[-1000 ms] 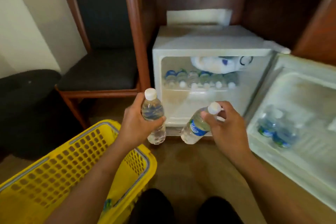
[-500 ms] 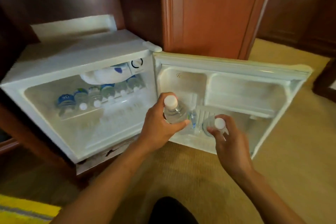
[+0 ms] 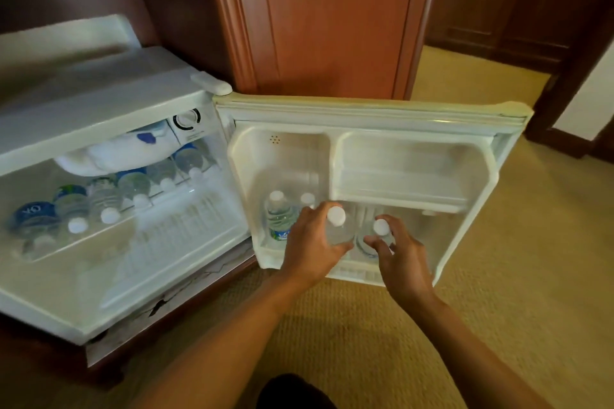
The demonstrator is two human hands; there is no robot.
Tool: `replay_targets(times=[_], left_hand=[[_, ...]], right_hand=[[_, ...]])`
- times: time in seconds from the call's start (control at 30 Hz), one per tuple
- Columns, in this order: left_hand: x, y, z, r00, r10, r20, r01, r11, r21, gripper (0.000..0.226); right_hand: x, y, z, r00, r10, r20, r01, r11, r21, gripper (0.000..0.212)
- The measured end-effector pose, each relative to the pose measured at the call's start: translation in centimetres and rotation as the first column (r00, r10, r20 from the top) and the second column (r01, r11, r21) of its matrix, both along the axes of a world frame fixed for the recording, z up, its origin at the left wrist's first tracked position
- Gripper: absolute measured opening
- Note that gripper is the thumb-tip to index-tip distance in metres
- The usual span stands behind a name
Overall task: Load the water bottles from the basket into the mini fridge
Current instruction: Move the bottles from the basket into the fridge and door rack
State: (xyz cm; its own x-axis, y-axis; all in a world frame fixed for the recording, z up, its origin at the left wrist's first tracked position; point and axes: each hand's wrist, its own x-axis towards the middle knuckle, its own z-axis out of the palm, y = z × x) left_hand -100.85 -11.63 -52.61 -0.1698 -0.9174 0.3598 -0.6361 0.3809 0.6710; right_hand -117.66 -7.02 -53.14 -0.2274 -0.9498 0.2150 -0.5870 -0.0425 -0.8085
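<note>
Clear plastic fills both my hands: my left hand (image 3: 310, 244) wraps one water bottle (image 3: 338, 227), my right hand (image 3: 400, 251) curls loosely round a second bottle (image 3: 373, 237), both upright in the mini fridge's door shelf (image 3: 352, 272). Two more bottles (image 3: 280, 217) stand at its left end; the right end lies open. Six bottles (image 3: 103, 199) lie in a row on the inner shelf.
</note>
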Motion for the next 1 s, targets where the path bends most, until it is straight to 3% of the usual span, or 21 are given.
replay_targets(times=[0.1,0.33,0.5,0.63,1.0], left_hand=[[-0.6,-1.3,-0.8,0.997,-0.033,0.065,0.029,0.997,0.065,0.074],[-1.1,-2.9,-1.7,0.999,-0.030,0.019,0.027,0.990,0.141,0.088],[-1.2,-3.5,-2.1,0.993,-0.047,0.109,0.033,0.991,0.132,0.082],[-1.3,-3.6,-2.1,0.990,-0.037,0.134,0.021,0.993,0.117,0.091],[-2.2,-3.2,-2.6,0.980,-0.028,0.195,0.019,0.999,0.047,0.102]], right_hand=[[0.1,-1.3,-0.5,1.000,0.007,0.000,-0.007,0.999,0.046,0.031],[0.3,-3.2,-1.1,0.999,-0.037,-0.032,0.039,0.997,0.070,0.048],[0.2,-3.8,-1.4,0.997,-0.014,-0.077,0.022,0.994,0.109,0.069],[0.1,-4.3,-1.6,1.000,-0.024,0.009,0.023,0.994,0.109,0.065],[0.1,-4.8,-1.6,0.999,-0.045,0.012,0.044,0.998,0.053,0.059]])
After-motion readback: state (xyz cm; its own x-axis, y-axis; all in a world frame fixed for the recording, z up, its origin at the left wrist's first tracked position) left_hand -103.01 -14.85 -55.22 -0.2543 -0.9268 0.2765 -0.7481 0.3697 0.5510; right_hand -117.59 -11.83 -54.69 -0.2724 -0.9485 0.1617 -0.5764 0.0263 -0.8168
